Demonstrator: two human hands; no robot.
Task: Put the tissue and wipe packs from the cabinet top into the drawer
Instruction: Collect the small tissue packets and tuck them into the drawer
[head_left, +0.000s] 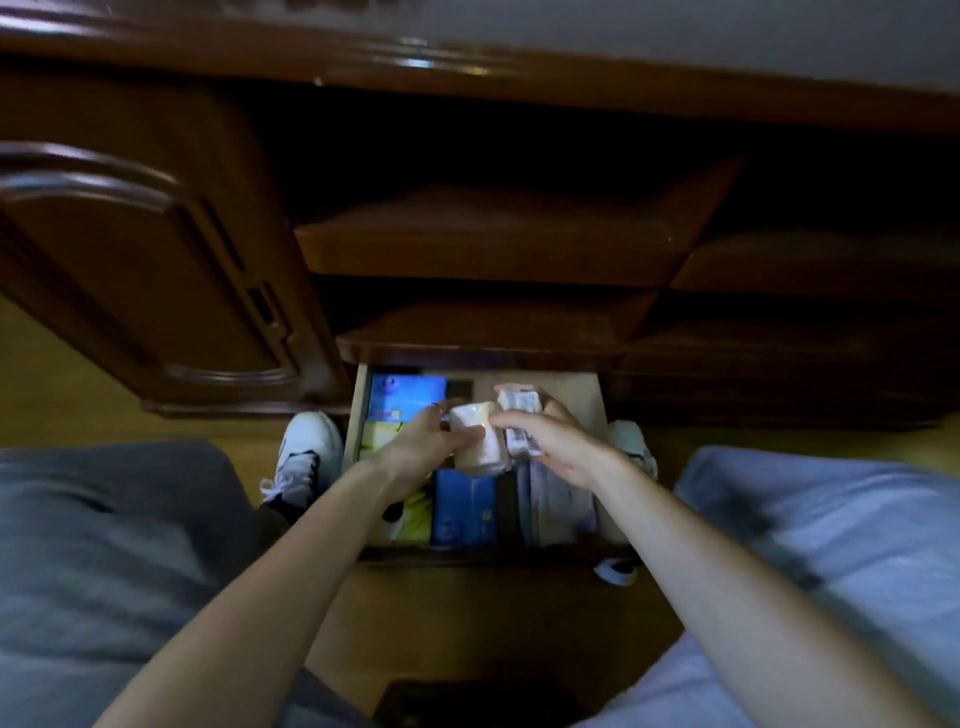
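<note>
While several packs already lie in the open drawer, the left hand grasps a cream tissue pack and the right hand a white wipe pack above it, neither yet set down.

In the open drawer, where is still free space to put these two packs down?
Bare drawer floor shows only at the back right, beside the right wall, behind the right hand. The left side and front are crowded with blue packs and yellow packs.

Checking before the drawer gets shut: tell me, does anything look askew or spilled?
Nothing stands out. The drawer is open, its packs lie in rows, and each hand, left and right, holds a pack over it.
</note>
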